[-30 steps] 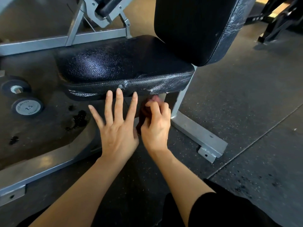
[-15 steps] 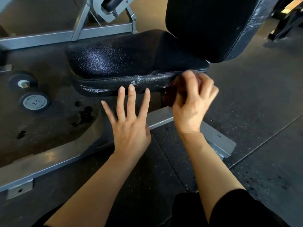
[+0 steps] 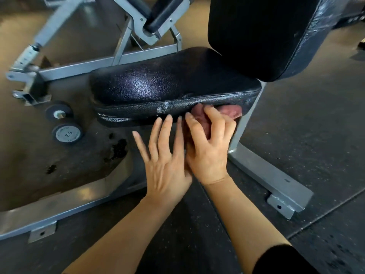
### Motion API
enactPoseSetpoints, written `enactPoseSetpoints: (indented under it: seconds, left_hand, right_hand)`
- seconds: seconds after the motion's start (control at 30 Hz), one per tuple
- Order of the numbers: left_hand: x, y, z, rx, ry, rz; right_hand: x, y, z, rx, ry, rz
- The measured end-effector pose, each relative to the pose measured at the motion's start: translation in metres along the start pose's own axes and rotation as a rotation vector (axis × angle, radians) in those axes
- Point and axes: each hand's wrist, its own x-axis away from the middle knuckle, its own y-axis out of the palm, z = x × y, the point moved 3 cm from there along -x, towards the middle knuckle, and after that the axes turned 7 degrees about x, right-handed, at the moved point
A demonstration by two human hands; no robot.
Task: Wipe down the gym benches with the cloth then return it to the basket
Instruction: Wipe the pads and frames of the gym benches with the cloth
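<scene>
The gym bench has a black padded seat [image 3: 158, 86] and an upright black backrest [image 3: 266, 32] on a grey steel frame. My right hand [image 3: 209, 147] grips a bunched reddish-pink cloth [image 3: 231, 112] and holds it against the seat's near side edge, towards the backrest end. Most of the cloth is hidden behind my fingers. My left hand [image 3: 166, 157] hovers just left of the right one with fingers straight and spread, fingertips close to the seat's lower edge and holding nothing. No basket is in view.
A dumbbell marked 7.5 [image 3: 67, 133] lies on the floor left of the seat, beside dark stains [image 3: 118, 149]. Grey frame feet [image 3: 276, 184] run along the rubber floor to the right and lower left. Another padded machine part [image 3: 156, 14] stands behind.
My right hand with the cloth went from under the seat's edge out to the right, then back left along the side edge. The left hand stayed spread beside it.
</scene>
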Motion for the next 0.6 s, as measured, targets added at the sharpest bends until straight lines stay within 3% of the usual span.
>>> enactPoseSetpoints:
  seconds: [0.07, 0.17, 0.2, 0.3, 0.33, 0.47, 0.5, 0.6]
  left_hand:
    - [-0.006, 0.007, 0.015, 0.029, 0.039, 0.061]
    - [-0.010, 0.016, 0.022, 0.025, 0.128, 0.101]
    - [-0.008, 0.016, 0.019, 0.016, 0.133, 0.099]
    - [-0.008, 0.004, 0.001, -0.027, 0.117, 0.069]
    - [-0.011, -0.003, -0.004, -0.057, 0.123, 0.054]
    - [-0.026, -0.022, -0.013, -0.175, 0.226, -0.039]
    - [-0.026, -0.023, -0.013, -0.182, 0.234, -0.049]
    - [-0.022, -0.022, -0.014, -0.164, 0.232, -0.028]
  right_hand:
    - [-0.001, 0.002, 0.016, -0.020, 0.035, 0.073]
    - [-0.002, 0.001, 0.020, -0.086, 0.396, 0.190]
    - [-0.001, 0.003, 0.014, -0.095, 0.386, 0.170]
    - [0.015, 0.009, 0.009, -0.107, 0.046, 0.040]
    - [0.015, 0.008, 0.019, -0.099, 0.015, 0.043]
    - [0.003, 0.005, 0.016, -0.180, 0.476, 0.239]
    - [0.002, 0.007, -0.001, -0.197, 0.477, 0.228]
    - [0.009, 0.018, -0.026, -0.213, 0.249, 0.113]
